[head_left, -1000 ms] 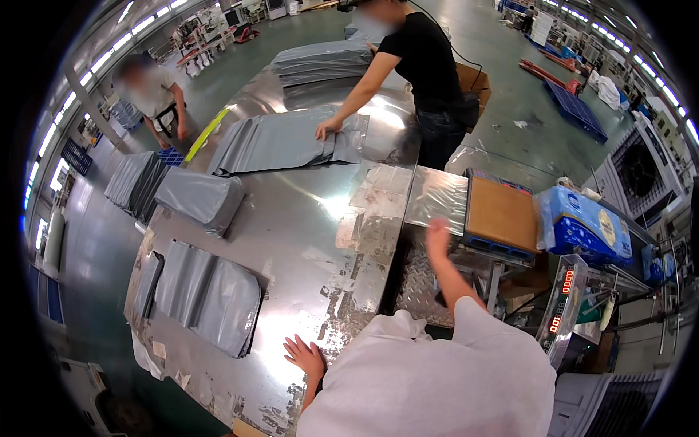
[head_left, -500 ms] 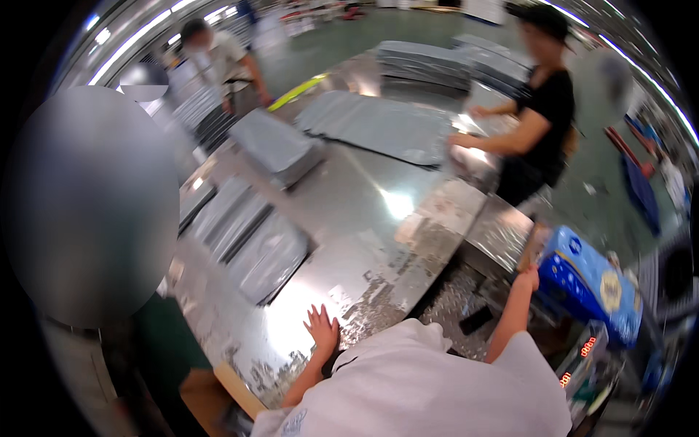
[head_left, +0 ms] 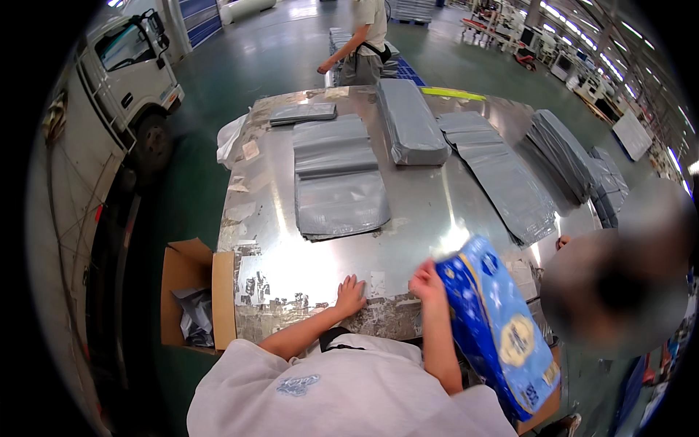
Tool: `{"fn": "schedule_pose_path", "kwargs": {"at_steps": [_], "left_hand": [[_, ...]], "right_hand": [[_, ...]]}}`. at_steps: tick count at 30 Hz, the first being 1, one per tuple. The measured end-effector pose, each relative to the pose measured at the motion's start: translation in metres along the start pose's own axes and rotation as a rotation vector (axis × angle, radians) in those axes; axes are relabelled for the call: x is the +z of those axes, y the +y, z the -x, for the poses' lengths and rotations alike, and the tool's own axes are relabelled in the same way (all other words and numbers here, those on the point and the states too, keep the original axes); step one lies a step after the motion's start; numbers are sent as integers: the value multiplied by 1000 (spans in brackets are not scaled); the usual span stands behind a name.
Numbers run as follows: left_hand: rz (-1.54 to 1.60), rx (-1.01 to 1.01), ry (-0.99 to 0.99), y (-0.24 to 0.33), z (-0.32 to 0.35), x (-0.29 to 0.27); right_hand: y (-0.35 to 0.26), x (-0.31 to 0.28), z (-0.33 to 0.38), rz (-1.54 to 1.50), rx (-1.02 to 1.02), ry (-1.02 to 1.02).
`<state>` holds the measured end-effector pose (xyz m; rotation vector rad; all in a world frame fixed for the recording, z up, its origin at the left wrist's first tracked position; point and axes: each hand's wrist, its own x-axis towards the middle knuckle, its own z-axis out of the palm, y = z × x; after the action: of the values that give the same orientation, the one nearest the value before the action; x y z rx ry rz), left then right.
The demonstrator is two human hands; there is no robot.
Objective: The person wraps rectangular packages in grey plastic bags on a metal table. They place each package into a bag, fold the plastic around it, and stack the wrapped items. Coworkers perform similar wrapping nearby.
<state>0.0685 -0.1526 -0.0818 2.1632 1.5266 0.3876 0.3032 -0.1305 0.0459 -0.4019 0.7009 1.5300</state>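
Observation:
My right hand [head_left: 428,281] is closed on the upper left corner of a large blue plastic pack [head_left: 502,328] with a pale round emblem. The pack hangs slanted over the near right edge of the metal-topped table [head_left: 415,211]. My left hand [head_left: 351,295] lies on the table near its front edge, fingers stretched out, holding nothing. Ahead of it rests a stack of grey plastic bags [head_left: 342,200]. Farther right are a tall grey bundle [head_left: 411,124] and a flat row of grey bags [head_left: 502,175].
An open cardboard box [head_left: 224,298] with grey plastic inside stands by the table's left front corner. More grey bundles [head_left: 561,153] lie at the far right. One person [head_left: 368,36] stands beyond the table; another, blurred, is at the right. A truck [head_left: 127,80] is parked left.
The view has turned toward the table. My right hand has brought the blue pack from the right side to the table's front edge. My left hand still rests on the tabletop.

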Motion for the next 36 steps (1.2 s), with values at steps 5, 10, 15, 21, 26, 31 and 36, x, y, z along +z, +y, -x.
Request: {"fn": "schedule_pose_path", "kwargs": {"at_steps": [5, 10, 15, 21, 26, 31, 36], "left_hand": [[126, 17, 69, 3, 2, -10], [525, -166, 35, -13, 19, -26], [1061, -252, -191, 21, -13, -1], [1775, -354, -92, 112, -75, 13], [1679, -218, -1, 134, -69, -41], [1473, -217, 144, 137, -49, -110], [1539, -371, 297, 59, -37, -137]], "right_hand": [[137, 86, 27, 427, 258, -449], [42, 96, -1, 1728, -648, -544], [-183, 28, -71, 2640, -1154, 277], [-113, 38, -24, 2635, -913, 366], [-77, 25, 43, 2549, -974, 402], [-19, 59, 69, 2474, -1168, 248], [50, 37, 36, 2676, -931, 24]]}}
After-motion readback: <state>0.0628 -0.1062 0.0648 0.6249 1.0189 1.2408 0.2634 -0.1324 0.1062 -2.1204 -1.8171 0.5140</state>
